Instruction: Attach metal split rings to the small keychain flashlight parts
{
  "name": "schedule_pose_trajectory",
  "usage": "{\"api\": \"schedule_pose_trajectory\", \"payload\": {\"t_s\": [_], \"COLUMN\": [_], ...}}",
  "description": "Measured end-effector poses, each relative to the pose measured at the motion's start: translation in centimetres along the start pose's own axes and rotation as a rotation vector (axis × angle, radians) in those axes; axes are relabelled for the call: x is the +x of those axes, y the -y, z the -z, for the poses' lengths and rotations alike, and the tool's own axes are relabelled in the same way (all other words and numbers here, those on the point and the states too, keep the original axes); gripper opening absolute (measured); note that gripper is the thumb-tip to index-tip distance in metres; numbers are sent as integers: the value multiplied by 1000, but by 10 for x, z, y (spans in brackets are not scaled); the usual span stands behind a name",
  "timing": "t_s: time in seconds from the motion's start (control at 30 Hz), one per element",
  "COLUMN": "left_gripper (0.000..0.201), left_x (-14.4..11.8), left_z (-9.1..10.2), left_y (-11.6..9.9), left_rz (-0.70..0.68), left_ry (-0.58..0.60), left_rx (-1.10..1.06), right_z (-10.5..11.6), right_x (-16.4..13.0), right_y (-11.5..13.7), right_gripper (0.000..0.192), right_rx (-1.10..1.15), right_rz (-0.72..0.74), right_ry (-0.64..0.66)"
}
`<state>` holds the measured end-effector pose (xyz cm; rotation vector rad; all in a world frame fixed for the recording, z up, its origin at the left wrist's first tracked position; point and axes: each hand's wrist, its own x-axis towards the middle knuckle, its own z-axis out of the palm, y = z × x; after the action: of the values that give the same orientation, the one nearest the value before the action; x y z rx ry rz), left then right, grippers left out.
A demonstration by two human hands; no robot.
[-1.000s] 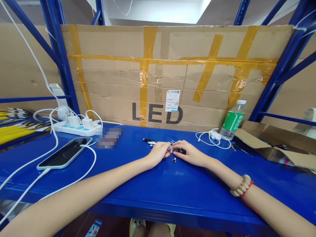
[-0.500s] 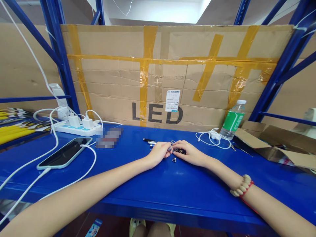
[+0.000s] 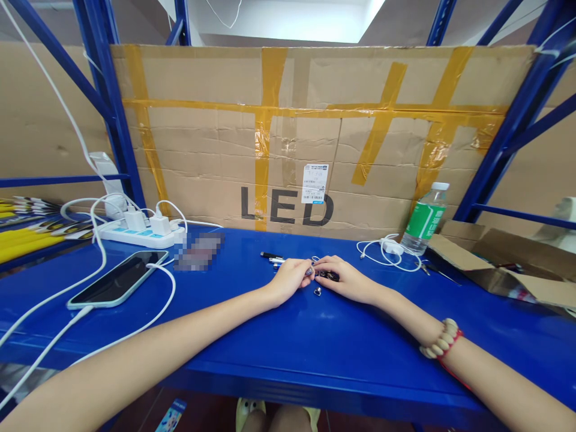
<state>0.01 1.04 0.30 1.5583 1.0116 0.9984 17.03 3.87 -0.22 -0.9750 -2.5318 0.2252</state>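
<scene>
Blue shelf point(image 3: 288, 336), phone point(image 3: 117, 278) left, bottle point(image 3: 423, 219) right

Bright even light from a pale opening at 12 o'clock, soft sheen on the blue desk point(image 3: 315, 336), wide-angle bending at edges, sharp focus, one pixelated patch point(image 3: 198, 251).

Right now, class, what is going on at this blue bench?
A person's left hand and right hand meet over small dark metal parts on the blue metal shelf. One small silver piece lies loose just below the fingers. Whether either hand grips anything cannot be seen.
</scene>
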Motion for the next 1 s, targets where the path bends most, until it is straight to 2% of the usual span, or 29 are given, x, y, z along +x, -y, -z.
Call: {"api": "schedule_pose_trajectory", "payload": {"t_s": [0.63,1.0], "left_gripper": [34,35], "left_x": [0,2], "left_z": [0,0], "left_y": [0,8], "left_rz": [-4,-105], "left_ry": [6,43], "left_rx": [1,106], "right_z": [0,-1], "right_x": [0,0], "right_y": [0,-2], "right_gripper": [27,28], "right_rx": [-4,8], "right_rz": [12,19], "right_ry": [-7,-9]}}
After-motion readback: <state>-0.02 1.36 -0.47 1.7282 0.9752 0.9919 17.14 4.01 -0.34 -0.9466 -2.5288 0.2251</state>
